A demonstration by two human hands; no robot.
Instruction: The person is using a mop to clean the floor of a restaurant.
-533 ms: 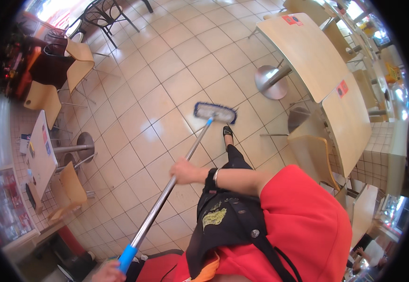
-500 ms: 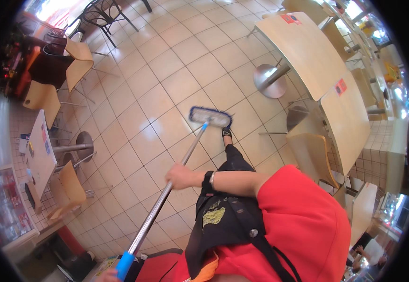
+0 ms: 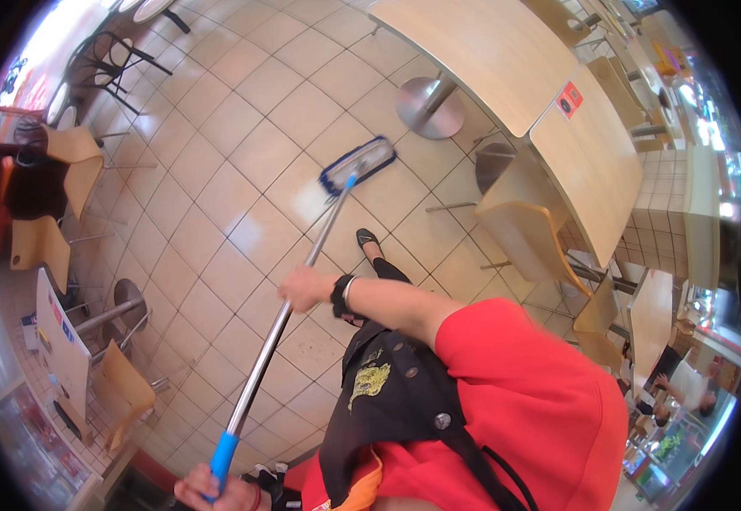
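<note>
A flat mop (image 3: 359, 165) with a blue-fringed rectangular head rests on the tiled floor ahead of me. Its silver pole slants back toward my lower left and ends in a blue grip. Midway along the pole, my right hand (image 3: 306, 289) is wrapped round the metal. My left hand (image 3: 221, 491), near the bottom edge, closes on the blue grip. A black band and a bracelet circle my right wrist. One foot in a black shoe (image 3: 366, 239) stands behind the mop head.
Pale wooden tables (image 3: 588, 170) with bent-wood chairs (image 3: 532, 230) line the right, one on a round metal base (image 3: 430, 108) near the mop. Another table (image 3: 64, 345) and more chairs (image 3: 77, 162) stand left. A black chair (image 3: 115, 68) is at far left. People (image 3: 686, 383) sit at lower right.
The mop head has turned, its right end swinging farther from me, and moved slightly ahead. Both hands keep their hold. The view has shifted, bringing the right-hand tables closer to the middle.
</note>
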